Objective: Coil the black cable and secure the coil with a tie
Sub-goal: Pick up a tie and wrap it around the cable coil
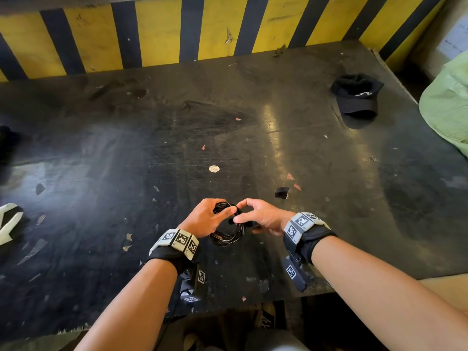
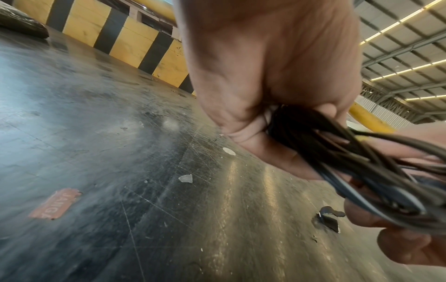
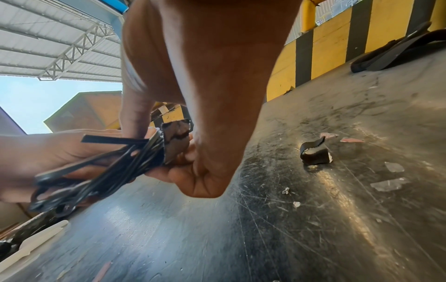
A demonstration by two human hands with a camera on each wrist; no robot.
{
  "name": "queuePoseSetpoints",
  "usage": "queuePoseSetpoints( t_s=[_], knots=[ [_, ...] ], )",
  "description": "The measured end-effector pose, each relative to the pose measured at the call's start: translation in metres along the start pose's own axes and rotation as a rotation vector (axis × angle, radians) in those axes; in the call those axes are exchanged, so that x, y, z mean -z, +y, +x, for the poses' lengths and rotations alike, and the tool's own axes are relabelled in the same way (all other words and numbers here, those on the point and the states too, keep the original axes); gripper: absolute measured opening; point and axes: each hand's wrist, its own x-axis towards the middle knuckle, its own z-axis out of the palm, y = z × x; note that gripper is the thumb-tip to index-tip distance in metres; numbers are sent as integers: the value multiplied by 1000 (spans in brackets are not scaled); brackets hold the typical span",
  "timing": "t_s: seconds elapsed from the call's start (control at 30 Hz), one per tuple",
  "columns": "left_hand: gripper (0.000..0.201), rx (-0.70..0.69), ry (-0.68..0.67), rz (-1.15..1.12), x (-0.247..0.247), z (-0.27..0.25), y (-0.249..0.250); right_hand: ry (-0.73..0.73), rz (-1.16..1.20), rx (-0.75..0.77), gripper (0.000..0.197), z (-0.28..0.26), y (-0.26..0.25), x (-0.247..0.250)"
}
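Observation:
The black cable (image 1: pixel 226 236) is wound into a small coil held just above the dark table (image 1: pixel 126 160) near its front edge. My left hand (image 1: pixel 206 217) grips the coil's far left side, fingers curled round the bunched strands (image 2: pixel 313 137). My right hand (image 1: pixel 255 216) pinches a black strap tie (image 3: pixel 176 141) against the coil's right side, where the tie wraps the strands (image 3: pixel 115 164). A thin flat black tail (image 3: pixel 113 140) sticks out to the left of the wrap. The tie's far side is hidden by my fingers.
A second curled black strap piece (image 1: pixel 281 192) lies on the table right of my hands. A black cap (image 1: pixel 357 96) sits at the back right, a green bag (image 1: pixel 448 105) beyond the right edge. A yellow-and-black striped wall (image 1: pixel 162 34) closes the back. Tape scraps dot the table.

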Motion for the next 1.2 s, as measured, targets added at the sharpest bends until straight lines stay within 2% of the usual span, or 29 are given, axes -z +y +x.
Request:
queuePoseSetpoints(
  t_s=[0.27,0.47,0.57,0.7,0.9,1.13,1.2],
  knots=[
    [24,8,25,35,-4,-2,1,1,-44,-4,33,-2,0,-1],
    [23,9,42,23,-3,-3,0,-59,86,-1,32,-6,4,-1],
    [23,2,46,33,-2,-2,1,-115,240,-32,28,-13,-1,2],
    [25,-4,41,26,-1,-2,0,-173,404,-56,59,-17,-2,11],
    [21,-4,34,10,-2,-2,-1,-212,429,-72,79,-18,5,17],
    [22,-9,24,13,-3,-4,-7,-302,390,-84,81,-21,6,23],
    [22,-7,16,23,-3,-4,-10,-336,373,-66,72,-20,8,24]
  ],
)
